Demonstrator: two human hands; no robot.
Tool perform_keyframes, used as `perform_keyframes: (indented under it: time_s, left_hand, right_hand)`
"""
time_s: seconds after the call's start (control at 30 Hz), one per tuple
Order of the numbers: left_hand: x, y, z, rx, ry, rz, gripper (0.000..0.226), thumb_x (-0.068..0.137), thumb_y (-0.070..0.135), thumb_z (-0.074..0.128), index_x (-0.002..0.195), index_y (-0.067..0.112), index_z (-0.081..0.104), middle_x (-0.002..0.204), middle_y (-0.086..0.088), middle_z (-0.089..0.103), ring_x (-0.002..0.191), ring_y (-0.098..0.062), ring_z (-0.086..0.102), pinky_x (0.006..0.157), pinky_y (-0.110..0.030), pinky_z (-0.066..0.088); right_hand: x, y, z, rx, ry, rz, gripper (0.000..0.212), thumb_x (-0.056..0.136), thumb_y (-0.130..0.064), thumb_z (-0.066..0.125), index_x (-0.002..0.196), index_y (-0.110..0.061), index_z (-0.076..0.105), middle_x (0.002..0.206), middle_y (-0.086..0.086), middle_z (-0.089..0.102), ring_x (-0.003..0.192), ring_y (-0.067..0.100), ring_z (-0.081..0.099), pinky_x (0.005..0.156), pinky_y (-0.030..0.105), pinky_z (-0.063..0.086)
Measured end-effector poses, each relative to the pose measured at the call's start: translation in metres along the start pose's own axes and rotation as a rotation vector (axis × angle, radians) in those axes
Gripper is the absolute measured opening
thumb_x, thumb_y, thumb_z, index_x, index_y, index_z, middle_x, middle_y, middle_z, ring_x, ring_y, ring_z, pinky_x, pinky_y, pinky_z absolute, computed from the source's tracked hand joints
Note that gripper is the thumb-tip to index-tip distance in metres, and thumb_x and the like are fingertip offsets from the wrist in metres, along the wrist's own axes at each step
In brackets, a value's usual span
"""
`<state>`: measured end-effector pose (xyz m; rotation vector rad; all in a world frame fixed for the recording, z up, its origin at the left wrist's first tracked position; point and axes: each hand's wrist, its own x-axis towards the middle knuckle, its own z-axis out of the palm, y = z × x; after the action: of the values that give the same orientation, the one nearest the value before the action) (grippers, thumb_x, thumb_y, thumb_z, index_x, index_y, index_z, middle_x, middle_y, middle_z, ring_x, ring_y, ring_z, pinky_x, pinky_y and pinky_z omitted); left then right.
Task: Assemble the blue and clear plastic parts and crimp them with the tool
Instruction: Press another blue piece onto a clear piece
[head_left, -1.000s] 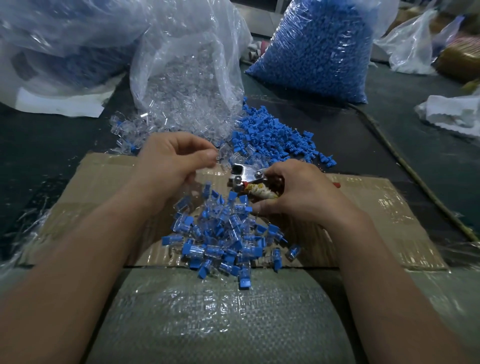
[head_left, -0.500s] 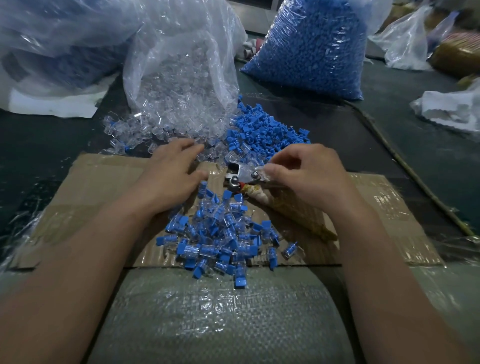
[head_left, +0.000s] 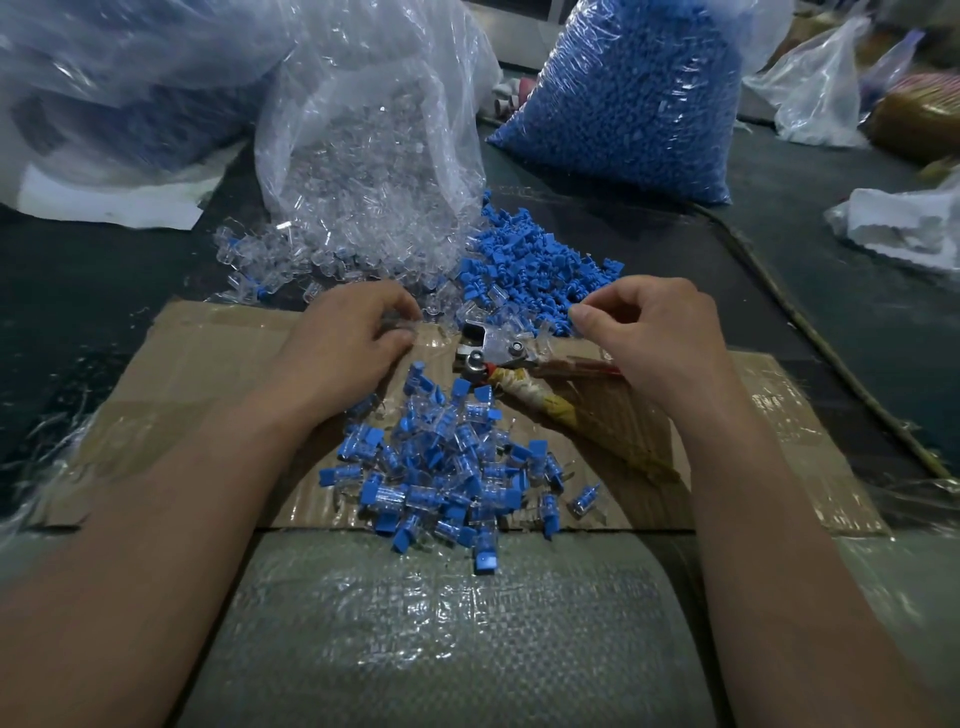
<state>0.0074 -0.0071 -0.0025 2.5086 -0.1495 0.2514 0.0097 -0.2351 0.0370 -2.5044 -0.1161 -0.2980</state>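
Note:
My left hand (head_left: 348, 343) rests at the far edge of the cardboard (head_left: 208, 374), its fingers curled round a clear plastic part at the edge of the loose clear parts (head_left: 311, 260). My right hand (head_left: 654, 338) hovers over the crimp tool, thumb and curled fingers meeting at the near edge of the loose blue parts (head_left: 535, 265). Whether a blue part sits between them is hidden. The crimp tool (head_left: 493, 353) lies free on the cardboard between my hands, its taped handles pointing right and toward me. A heap of assembled blue-and-clear pieces (head_left: 441, 473) lies in front of it.
An open bag of clear parts (head_left: 374, 145) stands behind my left hand. A full bag of blue parts (head_left: 628, 93) stands at the back right. More plastic bags (head_left: 104, 78) fill the back left. A woven sack (head_left: 441, 623) lies near me. A thin stick (head_left: 810, 332) runs along the right.
My right hand let go of the crimp tool, which now lies on the cardboard, and moved up to the blue pile. My left hand reached forward to the clear parts and curled its fingers.

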Motion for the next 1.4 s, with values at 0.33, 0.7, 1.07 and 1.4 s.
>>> perform_keyframes:
  time_s: [0.33,0.7,1.07,1.4]
  left_hand:
    - [-0.002,0.004,-0.002,-0.257,0.120,-0.055,0.026,0.089,0.007,0.058,0.105,0.025,0.066,0.088,0.015,0.057,0.076,0.005,0.055,0.075,-0.008,0.039]
    - [-0.013,0.015,-0.008,-0.744,0.143,-0.128,0.024,0.081,0.014,0.068,0.069,0.035,0.070,0.071,0.007,0.070,0.060,-0.001,0.064,0.052,-0.016,0.050]
    - [-0.015,0.019,-0.010,-0.791,0.080,-0.165,0.014,0.081,0.006,0.066,0.072,0.017,0.063,0.057,0.003,0.066,0.050,-0.001,0.060,0.043,-0.012,0.044]
    - [-0.015,0.021,-0.012,-0.869,0.036,-0.151,0.020,0.084,0.001,0.060,0.081,0.020,0.065,0.061,0.003,0.068,0.058,-0.008,0.066,0.050,-0.015,0.050]
  right_hand:
    - [0.008,0.011,0.000,-0.015,0.072,0.064,0.013,0.086,-0.029,0.063,0.073,-0.029,0.060,0.065,-0.020,0.054,0.065,0.000,0.053,0.060,0.020,0.040]
    - [0.027,0.013,0.027,-0.307,-0.166,0.071,0.038,0.087,-0.014,0.052,0.124,-0.024,0.057,0.123,0.004,0.056,0.109,0.022,0.052,0.089,0.037,0.046]
    - [0.027,0.011,0.032,-0.251,-0.130,0.063,0.026,0.088,-0.007,0.052,0.107,-0.020,0.065,0.112,0.001,0.064,0.101,0.018,0.057,0.084,0.034,0.048]
    - [0.024,0.014,0.019,-0.046,0.023,0.012,0.014,0.090,-0.013,0.055,0.094,-0.023,0.064,0.086,-0.014,0.056,0.080,0.003,0.050,0.073,0.020,0.040]
